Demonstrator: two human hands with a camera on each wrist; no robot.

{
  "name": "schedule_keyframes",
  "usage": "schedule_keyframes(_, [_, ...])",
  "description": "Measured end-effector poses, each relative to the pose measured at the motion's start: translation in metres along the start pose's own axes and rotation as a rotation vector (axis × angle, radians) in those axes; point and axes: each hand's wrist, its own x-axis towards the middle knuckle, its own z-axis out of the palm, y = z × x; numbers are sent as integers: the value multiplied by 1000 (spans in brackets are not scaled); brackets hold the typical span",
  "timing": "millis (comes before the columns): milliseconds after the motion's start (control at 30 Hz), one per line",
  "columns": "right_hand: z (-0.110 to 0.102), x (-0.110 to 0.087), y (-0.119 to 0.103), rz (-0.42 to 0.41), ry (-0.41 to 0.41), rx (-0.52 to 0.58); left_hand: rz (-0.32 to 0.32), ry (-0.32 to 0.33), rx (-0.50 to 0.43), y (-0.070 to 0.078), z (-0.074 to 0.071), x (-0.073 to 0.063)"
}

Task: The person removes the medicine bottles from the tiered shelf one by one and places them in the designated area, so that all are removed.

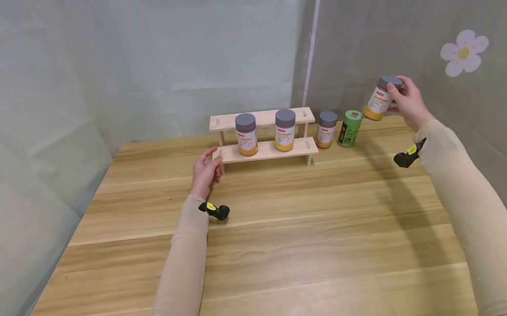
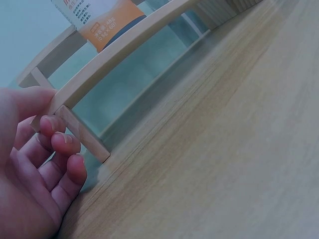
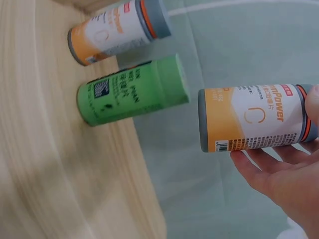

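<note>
My right hand [image 1: 407, 103] holds a supplement bottle [image 3: 249, 118] by its grey-capped end, tilted and raised above the table. The bottle's label is white and orange. At the left end of a two-step wooden rack [image 1: 266, 150], my left hand [image 1: 205, 174] grips the lower board, with the thumb along its end and the other fingers curled beneath. Two matching bottles stand upright on that lower step, a left bottle [image 1: 247, 137] and a right bottle [image 1: 285, 132]. Just right of the rack, another such bottle [image 1: 326, 131] stands on the table beside a green canister [image 1: 350, 129].
The wooden table [image 1: 292, 257] reaches back to a pale cloth backdrop [image 1: 213, 43]. On the right hangs a grey cloth with white flowers [image 1: 464, 52]. The rack's upper step [image 1: 226, 121] runs behind the bottles.
</note>
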Motion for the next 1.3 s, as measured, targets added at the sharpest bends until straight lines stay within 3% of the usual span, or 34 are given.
schedule_keyframes(267, [-10, -1, 20, 45, 10, -41, -45, -34, 8, 13, 0, -8])
schedule_keyframes(467, [-10, -2, 35, 80, 40, -81, -43, -20, -14, 7, 0, -2])
schedule_keyframes(800, [-11, -1, 54, 103, 43, -147, -26, -42, -11, 28, 5, -19])
schedule_keyframes(1133, [-7, 5, 71, 134, -23, -136, 4, -7, 22, 4, 2, -2])
schedule_keyframes(1300, [-3, 4, 75, 137, -26, -130, 2, 0, 15, 1, 0, 0])
